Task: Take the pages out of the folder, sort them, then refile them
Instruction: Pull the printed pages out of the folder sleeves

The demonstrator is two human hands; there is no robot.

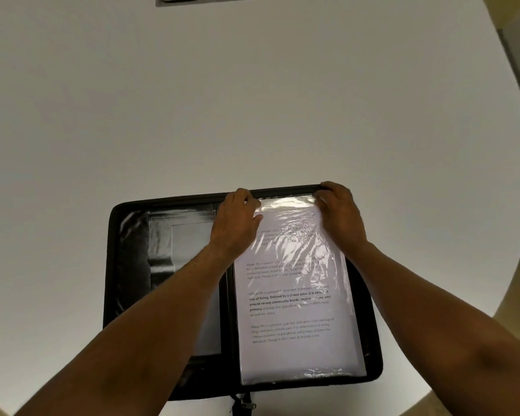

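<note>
Pages at the sleeve mouth, both hands on the top edge

Pages first: the white printed sheets [294, 298] lie inside a crinkled clear plastic sleeve [288, 232] on the right half of the open black zip folder [126, 265], which sits flat on the pale round table [252, 100]. Their long axis runs straight away from us, open end at the far side, and that is where we are! Our left hand [237, 217] pinches the sleeve's top left corner, our right hand [339, 211] curls over the top right corner and the folder rim; neither holds a freed page yet. The hands look equally near. We reckon the sheets must slide out away from us, along that axis.
</note>
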